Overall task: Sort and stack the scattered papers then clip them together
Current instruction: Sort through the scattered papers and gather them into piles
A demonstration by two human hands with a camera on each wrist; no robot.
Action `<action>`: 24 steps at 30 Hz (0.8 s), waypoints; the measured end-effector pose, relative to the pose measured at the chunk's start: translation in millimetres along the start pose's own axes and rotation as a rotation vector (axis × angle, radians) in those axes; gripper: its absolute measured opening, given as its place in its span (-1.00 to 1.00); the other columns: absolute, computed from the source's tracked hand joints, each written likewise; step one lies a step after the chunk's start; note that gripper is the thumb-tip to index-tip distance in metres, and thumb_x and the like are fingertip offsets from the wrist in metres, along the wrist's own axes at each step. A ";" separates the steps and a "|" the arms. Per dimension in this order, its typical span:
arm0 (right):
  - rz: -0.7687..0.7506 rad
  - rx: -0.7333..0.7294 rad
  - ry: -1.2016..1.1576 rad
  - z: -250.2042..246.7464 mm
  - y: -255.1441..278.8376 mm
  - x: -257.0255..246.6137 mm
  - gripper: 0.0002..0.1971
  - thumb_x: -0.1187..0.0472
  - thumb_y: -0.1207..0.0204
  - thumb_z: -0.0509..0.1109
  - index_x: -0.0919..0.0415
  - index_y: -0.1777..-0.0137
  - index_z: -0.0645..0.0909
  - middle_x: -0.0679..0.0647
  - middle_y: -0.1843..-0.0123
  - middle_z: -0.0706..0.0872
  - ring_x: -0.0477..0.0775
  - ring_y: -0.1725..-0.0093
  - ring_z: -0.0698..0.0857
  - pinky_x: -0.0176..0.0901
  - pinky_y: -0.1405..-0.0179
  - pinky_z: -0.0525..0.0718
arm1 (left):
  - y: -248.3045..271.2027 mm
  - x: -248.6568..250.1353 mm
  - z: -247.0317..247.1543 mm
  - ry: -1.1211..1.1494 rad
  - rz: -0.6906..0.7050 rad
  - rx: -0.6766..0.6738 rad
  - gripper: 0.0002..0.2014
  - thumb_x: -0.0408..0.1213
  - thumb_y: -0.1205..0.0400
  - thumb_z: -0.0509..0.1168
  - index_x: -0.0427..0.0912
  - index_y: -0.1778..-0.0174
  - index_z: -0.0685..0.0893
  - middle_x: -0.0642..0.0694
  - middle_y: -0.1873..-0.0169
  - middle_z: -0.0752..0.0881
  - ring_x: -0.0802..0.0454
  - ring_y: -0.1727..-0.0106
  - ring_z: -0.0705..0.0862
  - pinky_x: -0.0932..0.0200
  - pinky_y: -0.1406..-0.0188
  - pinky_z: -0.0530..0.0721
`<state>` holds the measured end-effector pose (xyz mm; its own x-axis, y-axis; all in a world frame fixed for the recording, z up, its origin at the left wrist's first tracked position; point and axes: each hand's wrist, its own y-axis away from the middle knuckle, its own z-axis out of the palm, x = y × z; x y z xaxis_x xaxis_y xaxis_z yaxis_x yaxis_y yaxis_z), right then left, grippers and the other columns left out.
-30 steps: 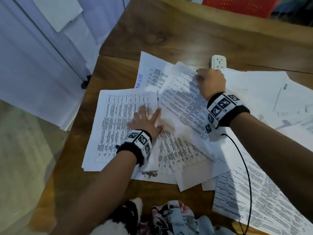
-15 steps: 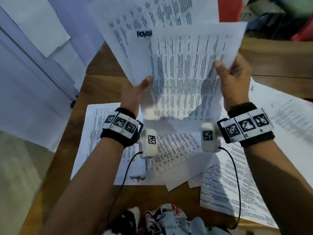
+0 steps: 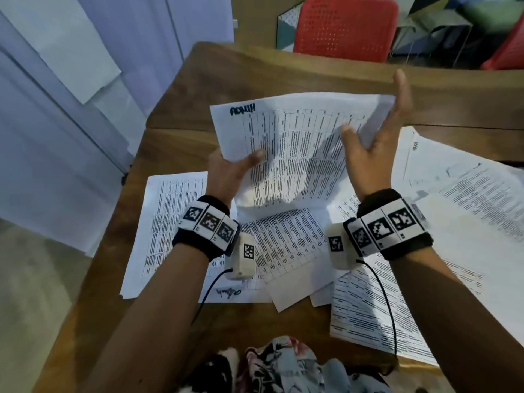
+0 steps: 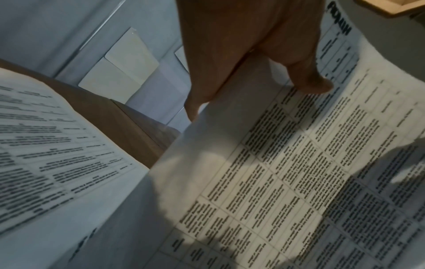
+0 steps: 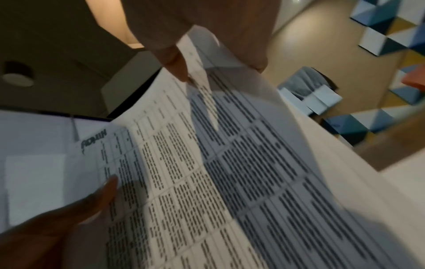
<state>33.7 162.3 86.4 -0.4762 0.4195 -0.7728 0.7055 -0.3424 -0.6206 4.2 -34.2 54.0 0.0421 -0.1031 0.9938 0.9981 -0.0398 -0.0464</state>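
Note:
A few printed table sheets are lifted off the wooden table, tilted towards me. My left hand grips their left edge, thumb on the printed face and fingers underneath. My right hand pinches the right edge between the thumb and straight fingers that stand up behind it. In the left wrist view the thumb presses on the held sheets. The right wrist view shows the held sheets pinched at the top. Several loose sheets still lie scattered below. No clip is in view.
One loose sheet lies flat at the table's left, others overlap at the right and near the front edge. A red chair stands beyond the table. Paper is stuck on the wall at the left.
Both hands went from pressing on papers on the table to lifting sheets high. Since half a second ago the sheets have come down, tilted flatter and squared up.

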 end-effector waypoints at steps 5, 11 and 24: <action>0.138 0.015 0.031 2.0 -9.6 -1.1 -0.50 0.55 -0.27 0.14 0.22 -0.20 0.53 -0.11 -0.03 0.53 -0.40 0.04 0.49 -0.44 -0.19 0.44 | -1.1 -9.8 -1.1 -0.027 -0.057 -0.037 -0.78 -0.49 -0.47 0.44 -0.17 0.03 0.67 -0.10 0.10 0.75 -0.06 0.04 0.75 -0.10 -0.10 0.73; 0.261 0.022 -0.151 -2.0 1.9 2.2 -0.48 0.64 -0.34 0.10 0.08 -0.17 0.36 -0.11 0.05 0.49 -0.32 0.33 0.52 -0.40 0.35 0.49 | 4.3 -9.1 9.0 -0.023 -0.059 0.024 -0.82 -0.48 -0.56 0.35 -0.36 -0.08 0.65 -0.07 0.18 0.73 0.12 0.19 0.76 0.15 0.07 0.76; 0.352 0.047 -0.073 -1.7 31.1 34.3 -0.69 0.48 -0.42 0.19 0.11 -0.07 0.43 -0.16 0.06 0.61 -0.40 0.07 0.60 -0.30 0.00 0.63 | 6.7 -30.9 10.7 -0.146 -0.134 0.004 -0.69 -0.41 -0.55 0.37 -0.56 -0.11 0.59 0.06 0.39 0.61 0.44 0.49 0.58 0.52 0.45 0.52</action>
<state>40.2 167.4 40.8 -0.2459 0.2084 -0.9466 0.8087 -0.4943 -0.3189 10.1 -20.6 24.1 -0.0853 0.0483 0.9952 0.9954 -0.0397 0.0873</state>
